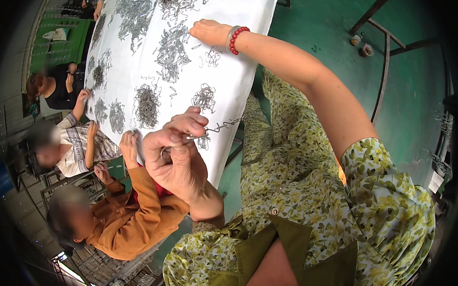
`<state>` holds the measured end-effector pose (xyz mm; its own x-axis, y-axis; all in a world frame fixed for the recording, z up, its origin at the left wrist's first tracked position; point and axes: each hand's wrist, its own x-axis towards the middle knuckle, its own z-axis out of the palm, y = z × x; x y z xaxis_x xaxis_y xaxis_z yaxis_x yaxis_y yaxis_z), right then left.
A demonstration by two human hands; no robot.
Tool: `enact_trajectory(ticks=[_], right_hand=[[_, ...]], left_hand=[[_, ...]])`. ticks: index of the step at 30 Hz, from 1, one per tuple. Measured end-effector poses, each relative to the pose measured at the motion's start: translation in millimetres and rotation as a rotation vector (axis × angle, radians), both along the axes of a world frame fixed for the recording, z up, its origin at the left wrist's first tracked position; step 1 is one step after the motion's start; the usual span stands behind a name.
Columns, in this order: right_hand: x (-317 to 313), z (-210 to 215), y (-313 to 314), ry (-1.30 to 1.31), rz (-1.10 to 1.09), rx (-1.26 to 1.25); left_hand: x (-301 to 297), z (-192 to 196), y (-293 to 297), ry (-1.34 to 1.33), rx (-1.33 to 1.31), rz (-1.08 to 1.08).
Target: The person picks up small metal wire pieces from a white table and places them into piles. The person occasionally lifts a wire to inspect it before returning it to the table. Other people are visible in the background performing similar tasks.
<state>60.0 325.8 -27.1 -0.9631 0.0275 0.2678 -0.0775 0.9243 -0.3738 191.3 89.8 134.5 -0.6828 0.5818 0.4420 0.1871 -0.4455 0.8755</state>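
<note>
My left hand [175, 151] is raised over the near end of the white table [162, 40]. Its fingers are closed on a thin chain of linked metal hooks [222, 125], whose free end trails right past the table edge. A curved metal loop shows in the palm. Farther off, my right hand [210, 32], with red beads and a pale bangle at the wrist, rests on the table with fingers curled down. It is beside a spread of small grey metal pieces [172, 55]; anything in its fingertips is hidden. Dark bent wire hooks [204, 98] lie beyond my left hand.
More heaps of dark hooks [147, 106] and metal pieces [134, 11] cover the table. Along its left side several people work; the nearest wears a brown jacket [140, 215], with a hand [129, 145] close to mine. A metal frame [385, 63] stands on the green floor at right.
</note>
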Motion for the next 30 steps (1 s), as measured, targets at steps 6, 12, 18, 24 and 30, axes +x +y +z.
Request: enact_trajectory(ticks=[6,12,18,24,30], right_hand=[[-3,-23,5,0.233,-0.009,-0.004],[-26,-13,27,0.176,-0.066,-0.415],[-24,5,4,0.033,0.102,-0.288],[-24,-2,-23,0.143,0.145,0.052],[-11,19,-24,-0.012,0.033,-0.347]], left_hand=[[5,12,4,-0.007,0.032,0.048],[3,6,-2,-0.003,0.026,0.035],[3,-13,-6,-0.119,0.055,-0.044],[-1,-27,1,-0.093,-0.074,-0.076],[-3,-58,-1,0.090,-0.207,0.059]])
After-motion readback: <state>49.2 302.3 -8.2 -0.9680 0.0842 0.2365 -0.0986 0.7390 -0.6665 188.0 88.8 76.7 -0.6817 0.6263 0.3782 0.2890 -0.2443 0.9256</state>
